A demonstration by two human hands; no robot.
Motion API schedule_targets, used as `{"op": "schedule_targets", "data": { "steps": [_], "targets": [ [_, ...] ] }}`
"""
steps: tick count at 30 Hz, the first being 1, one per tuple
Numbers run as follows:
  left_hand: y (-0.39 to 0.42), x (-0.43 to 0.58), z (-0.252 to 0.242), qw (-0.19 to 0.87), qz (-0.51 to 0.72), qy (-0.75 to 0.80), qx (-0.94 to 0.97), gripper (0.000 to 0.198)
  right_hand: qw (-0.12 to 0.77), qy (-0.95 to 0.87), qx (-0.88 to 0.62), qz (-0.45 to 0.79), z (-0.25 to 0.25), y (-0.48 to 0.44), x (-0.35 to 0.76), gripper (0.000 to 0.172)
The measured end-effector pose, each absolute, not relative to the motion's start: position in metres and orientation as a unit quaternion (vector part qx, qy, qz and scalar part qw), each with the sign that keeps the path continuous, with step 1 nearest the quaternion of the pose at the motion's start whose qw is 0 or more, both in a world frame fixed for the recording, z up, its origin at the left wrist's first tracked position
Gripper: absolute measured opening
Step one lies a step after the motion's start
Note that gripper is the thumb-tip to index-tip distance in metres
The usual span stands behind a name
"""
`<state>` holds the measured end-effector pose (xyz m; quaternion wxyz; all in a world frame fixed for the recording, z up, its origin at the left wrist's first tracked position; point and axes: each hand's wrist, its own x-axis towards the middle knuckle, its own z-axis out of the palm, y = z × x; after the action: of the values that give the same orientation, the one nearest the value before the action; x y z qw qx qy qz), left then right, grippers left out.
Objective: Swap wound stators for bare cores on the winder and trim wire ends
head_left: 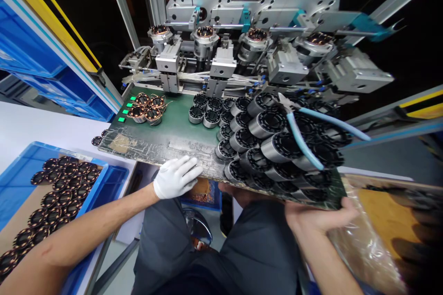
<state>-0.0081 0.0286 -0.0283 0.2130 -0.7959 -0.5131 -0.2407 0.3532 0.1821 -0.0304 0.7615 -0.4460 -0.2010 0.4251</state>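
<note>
My left hand [178,177], in a white glove, lies at the worn front edge of the green worktop [180,126], fingers stretched out and holding nothing. My bare right hand [316,216] is at the worktop's front right corner; its thumb points outward along the corner and its fingers are hidden under the edge. Just above it, bare motor stator cores [270,122] with black insulation are stacked in layers. A pair of pliers [304,140] with light blue handles lies open on top of them. Several copper-wound stators [147,108] stand at the worktop's left end.
Behind the worktop, a winding machine [223,62] carries stators with copper on its stations. Left, a blue bin [119,182] contains many stators [64,184] on cardboard. A box lined with clear plastic [367,235] stands at right. Green buttons [126,111] line the worktop's left side.
</note>
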Motion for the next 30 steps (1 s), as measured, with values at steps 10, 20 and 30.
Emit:
{"op": "schedule_targets", "data": {
  "steps": [10, 20, 30],
  "targets": [
    [0.0275, -0.0084, -0.0309, 0.217, -0.233, -0.516, -0.795, 0.035, 0.761, -0.234, -0.436, 0.419, -0.0296, 0.1828, 0.3525, 0.052],
    [0.0262, -0.0094, -0.0334, 0.208, -0.221, -0.521, -0.798, 0.038, 0.763, -0.205, -0.451, 0.416, -0.0232, 0.1791, 0.3455, 0.049],
    [0.0269, -0.0091, -0.0325, 0.211, -0.227, -0.520, -0.796, 0.037, 0.761, -0.214, -0.442, 0.425, -0.0299, 0.1799, 0.3508, 0.053]
  ]
}}
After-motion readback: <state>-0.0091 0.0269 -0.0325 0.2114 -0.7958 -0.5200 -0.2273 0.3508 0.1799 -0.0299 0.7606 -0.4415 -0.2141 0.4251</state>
